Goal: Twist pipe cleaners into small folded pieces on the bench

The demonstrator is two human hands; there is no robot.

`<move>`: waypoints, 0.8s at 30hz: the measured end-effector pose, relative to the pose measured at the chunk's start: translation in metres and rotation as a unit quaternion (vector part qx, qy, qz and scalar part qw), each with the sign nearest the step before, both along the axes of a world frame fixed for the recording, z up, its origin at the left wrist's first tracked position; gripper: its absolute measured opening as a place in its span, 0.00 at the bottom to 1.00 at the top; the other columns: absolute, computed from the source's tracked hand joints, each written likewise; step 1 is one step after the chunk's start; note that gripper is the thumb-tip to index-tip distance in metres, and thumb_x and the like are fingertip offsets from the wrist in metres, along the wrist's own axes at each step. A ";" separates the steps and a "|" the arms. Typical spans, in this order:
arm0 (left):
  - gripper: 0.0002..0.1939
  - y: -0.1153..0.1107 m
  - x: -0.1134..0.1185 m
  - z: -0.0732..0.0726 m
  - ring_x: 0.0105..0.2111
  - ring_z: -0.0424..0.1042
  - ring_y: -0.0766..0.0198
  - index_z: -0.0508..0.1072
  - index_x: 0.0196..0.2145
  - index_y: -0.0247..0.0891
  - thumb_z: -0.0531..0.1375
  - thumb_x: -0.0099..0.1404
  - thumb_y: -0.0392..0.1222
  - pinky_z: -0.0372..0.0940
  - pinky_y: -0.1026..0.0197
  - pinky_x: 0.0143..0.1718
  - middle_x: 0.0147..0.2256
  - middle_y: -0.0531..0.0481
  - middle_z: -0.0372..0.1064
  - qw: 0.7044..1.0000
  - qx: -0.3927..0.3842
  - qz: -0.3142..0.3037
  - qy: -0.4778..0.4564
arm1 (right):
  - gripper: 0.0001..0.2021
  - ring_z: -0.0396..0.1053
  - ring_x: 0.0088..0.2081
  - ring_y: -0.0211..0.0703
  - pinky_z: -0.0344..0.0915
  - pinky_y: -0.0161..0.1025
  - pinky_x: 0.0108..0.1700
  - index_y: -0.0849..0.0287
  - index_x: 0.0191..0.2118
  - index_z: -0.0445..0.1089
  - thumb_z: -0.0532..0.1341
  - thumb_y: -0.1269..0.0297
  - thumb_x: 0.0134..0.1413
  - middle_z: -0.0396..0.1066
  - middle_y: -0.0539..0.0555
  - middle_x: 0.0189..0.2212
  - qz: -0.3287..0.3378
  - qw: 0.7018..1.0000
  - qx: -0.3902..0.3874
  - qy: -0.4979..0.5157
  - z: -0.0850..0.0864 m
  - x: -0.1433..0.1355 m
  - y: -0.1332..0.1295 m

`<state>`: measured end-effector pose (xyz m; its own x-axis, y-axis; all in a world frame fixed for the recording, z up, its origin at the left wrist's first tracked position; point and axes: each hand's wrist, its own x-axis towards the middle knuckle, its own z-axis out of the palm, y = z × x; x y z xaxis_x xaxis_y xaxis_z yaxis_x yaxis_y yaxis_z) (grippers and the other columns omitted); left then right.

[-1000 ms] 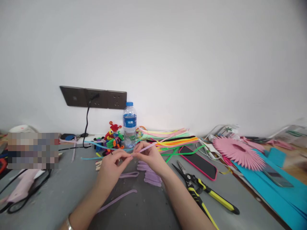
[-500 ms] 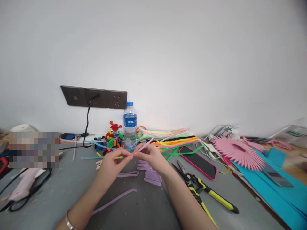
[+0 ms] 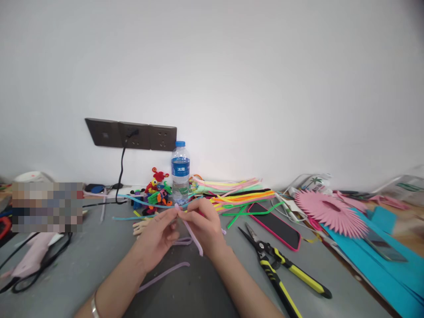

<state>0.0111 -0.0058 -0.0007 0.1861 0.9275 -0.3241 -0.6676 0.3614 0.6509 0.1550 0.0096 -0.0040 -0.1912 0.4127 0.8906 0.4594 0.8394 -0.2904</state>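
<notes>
Left hand (image 3: 155, 240) and right hand (image 3: 209, 226) both pinch a thin lilac fuzzy pipe cleaner (image 3: 195, 239) near one end.
Long axis slants down-right from the grip; free length lies nearer right.

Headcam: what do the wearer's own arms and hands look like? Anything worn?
Left hand and right hand are ungloved. No sleeve shows on the left forearm or right forearm. A narrow, shiny silver-coloured bangle circles the left forearm; none shows on the right. No cables or markings visible on either.
</notes>
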 end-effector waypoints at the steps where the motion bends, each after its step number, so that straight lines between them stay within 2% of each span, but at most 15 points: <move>1: 0.17 0.001 -0.001 0.000 0.21 0.57 0.75 0.75 0.27 0.31 0.76 0.43 0.42 0.53 0.74 0.14 0.23 0.56 0.62 1.000 0.003 0.004 0.006 | 0.07 0.63 0.30 0.38 0.59 0.37 0.32 0.56 0.34 0.74 0.61 0.75 0.57 0.67 0.52 0.28 0.004 1.000 -0.002 -0.006 0.001 0.001 0.001; 5: 0.19 0.004 -0.003 -0.001 0.21 0.56 0.75 0.76 0.27 0.32 0.76 0.41 0.44 0.52 0.74 0.15 0.23 0.56 0.61 0.999 0.005 0.022 0.025 | 0.06 0.66 0.32 0.39 0.62 0.38 0.35 0.57 0.38 0.74 0.61 0.72 0.58 0.69 0.54 0.32 0.054 0.996 -0.062 -0.026 0.005 0.004 0.002; 9: 0.19 0.003 -0.002 -0.001 0.21 0.53 0.74 0.75 0.25 0.32 0.76 0.40 0.47 0.51 0.73 0.17 0.21 0.58 0.57 0.998 0.022 0.010 0.063 | 0.04 0.68 0.35 0.41 0.64 0.38 0.38 0.58 0.32 0.72 0.60 0.70 0.58 0.69 0.54 0.32 0.119 0.980 -0.159 0.024 0.008 0.004 0.002; 15: 0.22 0.004 -0.005 0.006 0.21 0.49 0.73 0.73 0.22 0.32 0.73 0.44 0.54 0.49 0.71 0.19 0.21 0.57 0.55 0.986 0.074 -0.044 0.146 | 0.08 0.68 0.34 0.41 0.65 0.38 0.39 0.59 0.30 0.72 0.65 0.60 0.54 0.70 0.52 0.29 0.239 0.892 -0.357 0.141 0.012 0.009 0.008; 18: 0.23 0.004 -0.008 0.008 0.21 0.47 0.73 0.71 0.20 0.33 0.71 0.47 0.56 0.48 0.70 0.20 0.21 0.57 0.52 0.973 0.109 -0.076 0.187 | 0.09 0.68 0.34 0.41 0.65 0.38 0.39 0.59 0.30 0.73 0.68 0.58 0.50 0.71 0.52 0.29 0.269 0.865 -0.394 0.157 0.016 0.014 0.009; 24: 0.22 0.004 -0.014 0.007 0.20 0.45 0.73 0.69 0.19 0.34 0.68 0.52 0.56 0.42 0.67 0.20 0.20 0.58 0.50 0.939 0.166 -0.157 0.256 | 0.10 0.68 0.33 0.41 0.66 0.39 0.37 0.59 0.27 0.75 0.70 0.57 0.47 0.71 0.52 0.27 0.304 0.830 -0.443 0.146 0.020 0.024 0.010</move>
<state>-0.0031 -0.0021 0.0062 0.3653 0.9191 -0.1479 -0.1310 0.2080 0.9693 0.1788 0.0196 0.0163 -0.4337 0.8372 0.3331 -0.1699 0.2871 -0.9427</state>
